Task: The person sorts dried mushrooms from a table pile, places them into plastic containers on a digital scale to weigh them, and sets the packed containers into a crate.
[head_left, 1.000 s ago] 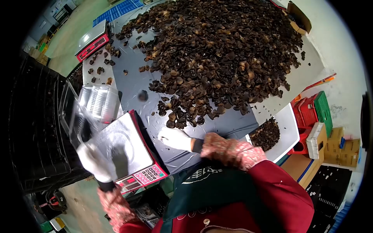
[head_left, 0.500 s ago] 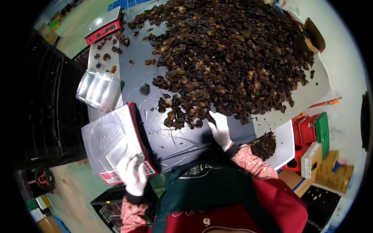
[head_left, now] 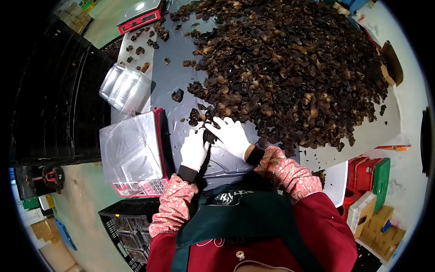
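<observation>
My left hand (head_left: 195, 149), in a white glove, is closed around some dark fungus pieces at the near edge of the pile. Right beside it, my right hand (head_left: 229, 137), also gloved, has its fingers curled over dark pieces (head_left: 209, 137) between the two hands. The large heap of dark brown fungus (head_left: 290, 72) covers much of the grey-sheeted table (head_left: 174, 109). A clear plastic container (head_left: 133, 149) lies on the red and silver scale (head_left: 159, 136) to the left of my hands.
Stacked clear containers (head_left: 124, 88) stand behind the scale. A second scale (head_left: 141, 16) is at the far left. Black crates (head_left: 50, 95) rise at the left, and another crate (head_left: 129, 226) holds packed boxes below. A white tub (head_left: 336, 181) and red crates (head_left: 360, 174) are at the right.
My left hand has left the clear container on the scale and moved right to the pile's edge. My right hand has shifted left, and both hands now meet around dark pieces.
</observation>
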The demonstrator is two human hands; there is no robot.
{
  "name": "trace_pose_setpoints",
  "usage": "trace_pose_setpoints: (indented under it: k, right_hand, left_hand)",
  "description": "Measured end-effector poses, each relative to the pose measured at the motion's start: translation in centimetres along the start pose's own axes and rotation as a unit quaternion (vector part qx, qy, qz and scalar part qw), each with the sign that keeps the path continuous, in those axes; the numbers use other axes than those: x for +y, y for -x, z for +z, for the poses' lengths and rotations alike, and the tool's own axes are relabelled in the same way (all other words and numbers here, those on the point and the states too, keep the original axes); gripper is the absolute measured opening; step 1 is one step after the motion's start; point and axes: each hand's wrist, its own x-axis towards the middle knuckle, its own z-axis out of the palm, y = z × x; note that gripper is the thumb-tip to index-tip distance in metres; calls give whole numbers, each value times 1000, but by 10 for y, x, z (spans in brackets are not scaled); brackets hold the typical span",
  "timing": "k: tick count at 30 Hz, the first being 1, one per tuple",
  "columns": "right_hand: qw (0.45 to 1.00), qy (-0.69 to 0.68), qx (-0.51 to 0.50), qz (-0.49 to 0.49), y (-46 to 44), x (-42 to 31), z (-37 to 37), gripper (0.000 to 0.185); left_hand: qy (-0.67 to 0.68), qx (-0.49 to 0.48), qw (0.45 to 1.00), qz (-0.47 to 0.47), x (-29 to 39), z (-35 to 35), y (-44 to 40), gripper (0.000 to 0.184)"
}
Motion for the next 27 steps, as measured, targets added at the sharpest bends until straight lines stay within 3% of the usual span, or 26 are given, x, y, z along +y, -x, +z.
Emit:
trace_pose_setpoints:
  k: [1,2,3,5,8,10,12,14,16,18,20,22,24,26,27]
  right_hand:
    - [1000,-27,-3,1,2,3,10,63]
    - [999,-52,-5,0,4,9,21,56]
    - [995,-53,76,-24,9,19,36,42]
    - [988,-106,108,-20,14,23,28,34]
    - [961,-203,186,13,13,26,28,15]
    - [922,-324,203,59,14,30,20,11]
    - [883,-417,179,117,14,32,5,13]
    - [844,-490,175,135,10,31,-11,13]
    - [808,-563,143,101,-1,15,-34,15]
    - [728,-677,60,89,-16,-25,-68,15]
    - [726,-686,-15,58,-39,-68,-79,15]
    - [702,-711,-24,-30,-64,-127,-83,15]
    - [659,-741,-118,-54,-90,-181,-76,15]
    - [712,-688,-111,-83,-106,-224,-76,14]
    - [812,-568,-79,-107,-116,-244,-64,16]
  left_hand:
    - [12,33,999,5,-4,8,3,31]
    - [8,33,999,4,-8,12,6,31]
    - [59,65,996,9,-12,16,8,26]
    - [146,158,976,46,-18,28,11,17]
    - [199,181,963,20,-15,21,13,15]
    - [306,166,937,-14,-16,12,21,16]
    - [502,102,856,-69,-12,-25,42,13]
    - [519,140,842,-50,-19,-61,67,14]
    - [378,207,902,-25,-54,-89,94,14]
    - [274,255,927,4,-92,-118,119,13]
    - [387,296,871,-68,-117,-137,137,13]
    - [216,306,924,-75,-146,-150,148,13]
    - [162,297,939,-63,-170,-148,151,15]
    - [49,309,949,-17,-180,-143,152,17]
    - [13,310,950,-24,-185,-137,151,18]
